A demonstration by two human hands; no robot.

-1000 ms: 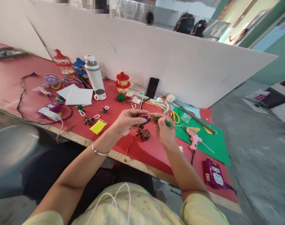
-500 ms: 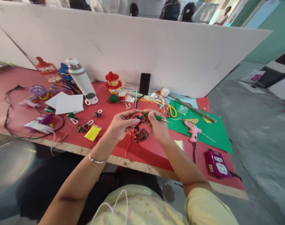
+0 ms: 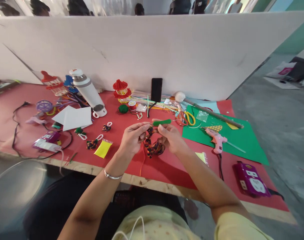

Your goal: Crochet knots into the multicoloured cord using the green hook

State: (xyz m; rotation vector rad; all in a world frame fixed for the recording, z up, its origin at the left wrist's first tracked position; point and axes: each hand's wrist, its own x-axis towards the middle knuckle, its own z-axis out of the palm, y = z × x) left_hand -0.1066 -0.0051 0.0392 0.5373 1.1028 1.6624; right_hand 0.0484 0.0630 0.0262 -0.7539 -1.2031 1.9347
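My left hand pinches the top of a multicoloured yarn piece that hangs between both hands above the red table. My right hand grips a green-handled hook tool, its handle pointing left over the yarn. An orange strand trails from the yarn down toward the table's front edge. A silver bangle sits on my left wrist.
A green sheet at the right carries a pink glue gun; scissors, a wooden stick, a purple power strip. A white flask, phone, white paper and small yarn pieces lie left. A white board backs the table.
Both hands have dropped slightly with the yarn piece. The green tool has turned from pointing right to lying level above the yarn. The camera view has shifted.
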